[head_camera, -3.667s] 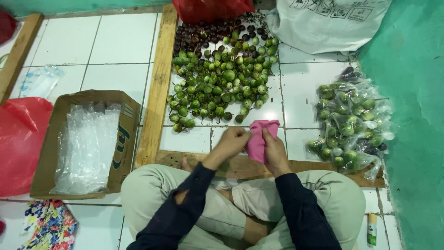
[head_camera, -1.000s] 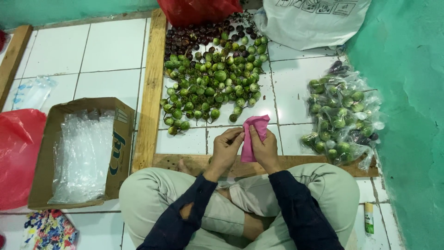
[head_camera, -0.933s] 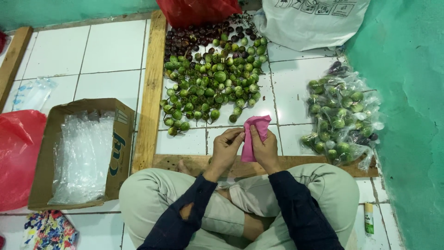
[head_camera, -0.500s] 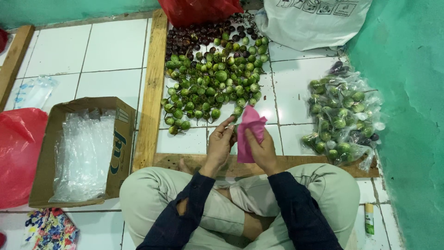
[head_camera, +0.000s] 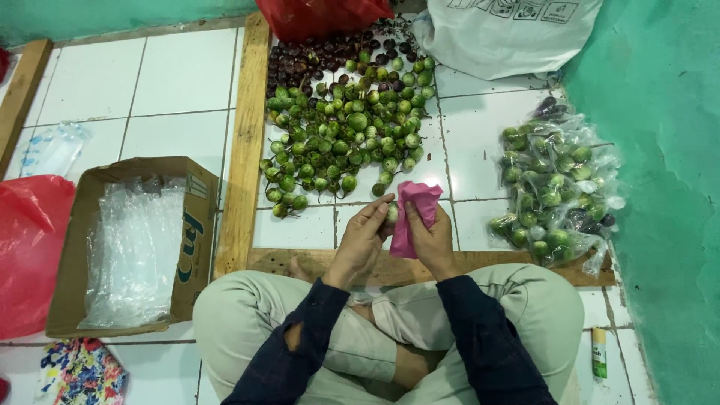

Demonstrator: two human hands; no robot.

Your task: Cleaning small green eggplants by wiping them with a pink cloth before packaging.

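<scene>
Pink cloth [head_camera: 415, 214] pinched in right hand [head_camera: 431, 238], fingers curled shut around lower folds, just in front of crossed legs in pale trousers. Left hand [head_camera: 365, 238] half closed, fingertips gripping one small round green fruit [head_camera: 391, 213] pressed against cloth. Both hands held above wooden plank [head_camera: 390, 264] lying across white tiled floor [head_camera: 172, 90].

Nearest at lower left, one scrap of flower-patterned fabric [head_camera: 79, 373]. Lower right, one small upright tube [head_camera: 598, 352] with yellow cap and green band. Left of knees, one open brown cardboard box [head_camera: 191, 232], printed letters on side flap, filled with clear plastic bags [head_camera: 131, 251], too many to count. Beyond box edge, one red plastic bag [head_camera: 26, 247] flat on floor. One small clear packet [head_camera: 52, 148] further up on left.

Right of hands, clear bags of green fruit [head_camera: 555, 191] heaped together, number not certain. Ahead of hands, loose pile of green fruits [head_camera: 345, 139], dozens, uncounted, bordered by long wooden beam [head_camera: 244, 139]. Behind pile, smaller cluster of dark purple fruits [head_camera: 315, 60]. Farthest away, one red bag [head_camera: 322, 15] and one white sack [head_camera: 510, 34] with dark printed panel along top.
</scene>
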